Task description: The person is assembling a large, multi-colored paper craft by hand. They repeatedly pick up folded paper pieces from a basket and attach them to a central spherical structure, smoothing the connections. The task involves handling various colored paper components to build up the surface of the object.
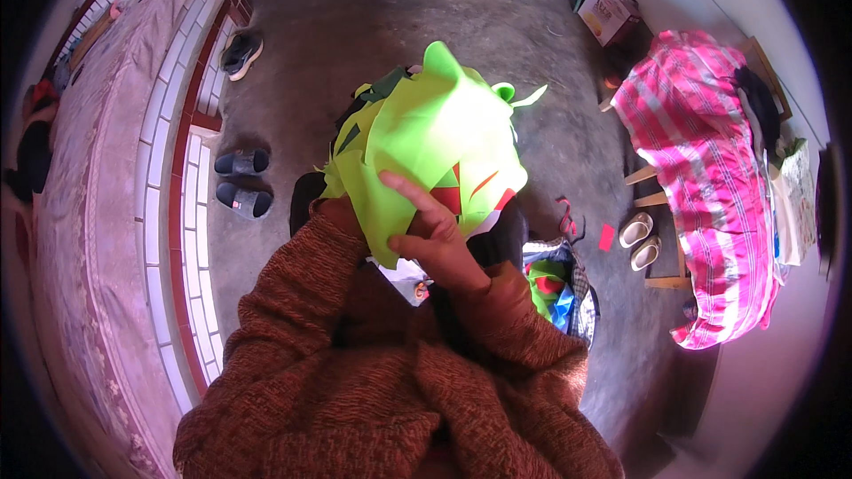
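One right hand (435,235) grips one lime-green cloth (435,133) — two grey slippers (241,182) nearby.

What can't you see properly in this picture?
- Left hand: head view, hidden behind the green cloth; only its sleeve shows.
- Right hand: palm side faces away, so its grip on the cloth is unclear.
- Red shapes under the cloth: mostly covered, kind unclear.
- Bag on the floor: partly behind the right sleeve, contents jumbled.
- Boxes at the top: small, bent by the lens.
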Motion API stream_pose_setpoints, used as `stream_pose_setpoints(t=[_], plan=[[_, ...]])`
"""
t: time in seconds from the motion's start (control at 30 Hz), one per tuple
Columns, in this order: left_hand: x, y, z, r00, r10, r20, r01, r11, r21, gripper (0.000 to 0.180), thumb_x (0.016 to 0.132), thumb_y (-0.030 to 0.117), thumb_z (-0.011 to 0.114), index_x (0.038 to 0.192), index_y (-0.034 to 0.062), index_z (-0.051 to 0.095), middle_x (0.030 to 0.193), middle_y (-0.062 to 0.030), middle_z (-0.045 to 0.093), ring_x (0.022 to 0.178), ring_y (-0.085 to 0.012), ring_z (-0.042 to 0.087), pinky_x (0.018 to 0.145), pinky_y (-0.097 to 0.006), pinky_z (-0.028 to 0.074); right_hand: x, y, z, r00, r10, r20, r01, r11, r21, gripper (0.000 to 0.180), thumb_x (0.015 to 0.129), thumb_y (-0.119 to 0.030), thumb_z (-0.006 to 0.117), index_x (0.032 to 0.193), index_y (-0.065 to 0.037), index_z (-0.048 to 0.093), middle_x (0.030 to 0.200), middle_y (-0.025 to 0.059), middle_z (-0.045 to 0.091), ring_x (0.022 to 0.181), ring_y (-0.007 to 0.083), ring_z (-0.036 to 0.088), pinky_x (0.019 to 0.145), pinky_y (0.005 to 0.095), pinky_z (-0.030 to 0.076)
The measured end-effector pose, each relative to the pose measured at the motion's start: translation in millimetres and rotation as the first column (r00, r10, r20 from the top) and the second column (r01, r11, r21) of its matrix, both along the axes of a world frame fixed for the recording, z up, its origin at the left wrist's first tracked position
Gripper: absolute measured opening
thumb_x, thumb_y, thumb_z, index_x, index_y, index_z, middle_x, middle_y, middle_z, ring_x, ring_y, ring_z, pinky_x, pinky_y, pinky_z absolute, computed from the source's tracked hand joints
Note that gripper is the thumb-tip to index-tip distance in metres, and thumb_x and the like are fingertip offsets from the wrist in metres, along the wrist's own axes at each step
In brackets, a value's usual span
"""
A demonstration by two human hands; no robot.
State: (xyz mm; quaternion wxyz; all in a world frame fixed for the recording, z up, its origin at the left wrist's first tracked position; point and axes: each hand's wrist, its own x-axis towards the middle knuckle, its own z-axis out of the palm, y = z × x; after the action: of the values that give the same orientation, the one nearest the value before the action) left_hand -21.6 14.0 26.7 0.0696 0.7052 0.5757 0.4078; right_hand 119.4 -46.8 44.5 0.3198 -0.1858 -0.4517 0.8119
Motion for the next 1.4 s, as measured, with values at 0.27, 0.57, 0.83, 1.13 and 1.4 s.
stream_pose_setpoints(t=[0.27, 0.57, 0.83, 1.13, 1.4], plan=[[1, -4, 4, 0.733, -0.032, 0.679, 0.235, 0.949, -0.210, 0.040, 0.092, 0.023, 0.055, 0.128, 0.0060, 0.053, 0.122, -0.0065, 0.059, 0.112, -0.0191, 0.053, 0.092, -0.037, 0.043, 10, 1, -26, 0.998, -0.038, 0.054, 0.038, 0.999, -0.004, 0.058, 0.080, 0.010, 0.056, 0.135, -0.009, 0.052, 0.082, -0.0063, 0.058, 0.060, 0.0005, 0.046, 0.057, 0.0178, 0.040], [-3, -9, 23, 0.422, 0.009, 0.906, 0.323, 0.933, -0.160, 0.037, 0.094, 0.016, 0.055, 0.129, 0.0041, 0.051, 0.120, -0.0057, 0.059, 0.110, -0.0155, 0.053, 0.088, -0.032, 0.046, 8, 3, -39, 0.997, 0.001, 0.076, 0.001, 1.000, -0.028, 0.048, 0.081, 0.010, 0.052, 0.125, -0.007, 0.058, 0.087, -0.0028, 0.060, 0.067, 0.0028, 0.053, 0.058, 0.0187, 0.044], [-45, -6, 44, 0.421, -0.082, 0.904, 0.190, 0.982, 0.000, 0.036, 0.091, 0.007, 0.057, 0.126, 0.0003, 0.052, 0.121, -0.0099, 0.058, 0.111, -0.0158, 0.055, 0.096, -0.028, 0.042, 3, -2, -47, 0.994, 0.000, 0.113, -0.010, 0.996, 0.093, 0.050, 0.078, 0.012, 0.049, 0.123, -0.004, 0.060, 0.108, 0.0021, 0.063, 0.089, 0.0087, 0.058, 0.076, 0.0225, 0.048], [-34, -1, 94, 0.924, -0.218, 0.313, 0.197, 0.976, 0.097, 0.031, 0.087, 0.013, 0.065, 0.117, 0.0060, 0.061, 0.126, -0.0104, 0.059, 0.118, -0.0219, 0.055, 0.103, -0.033, 0.038, -2, -5, -65, 0.970, -0.108, 0.219, 0.039, 0.954, 0.298, 0.045, 0.078, 0.003, 0.052, 0.121, -0.008, 0.062, 0.071, -0.0037, 0.051, 0.058, 0.0034, 0.040, 0.052, 0.0223, 0.036], [-4, 33, 8, 0.879, -0.127, -0.460, 0.090, 0.991, -0.101, 0.050, 0.092, 0.041, 0.054, 0.136, 0.0175, 0.049, 0.142, -0.0102, 0.045, 0.132, -0.0295, 0.041, 0.108, -0.046, 0.030, 0, -10, -68, 0.950, -0.116, 0.289, -0.014, 0.911, 0.412, 0.043, 0.080, 0.005, 0.053, 0.120, -0.007, 0.062, 0.090, 0.0007, 0.063, 0.069, 0.0056, 0.053, 0.062, 0.0223, 0.045]])
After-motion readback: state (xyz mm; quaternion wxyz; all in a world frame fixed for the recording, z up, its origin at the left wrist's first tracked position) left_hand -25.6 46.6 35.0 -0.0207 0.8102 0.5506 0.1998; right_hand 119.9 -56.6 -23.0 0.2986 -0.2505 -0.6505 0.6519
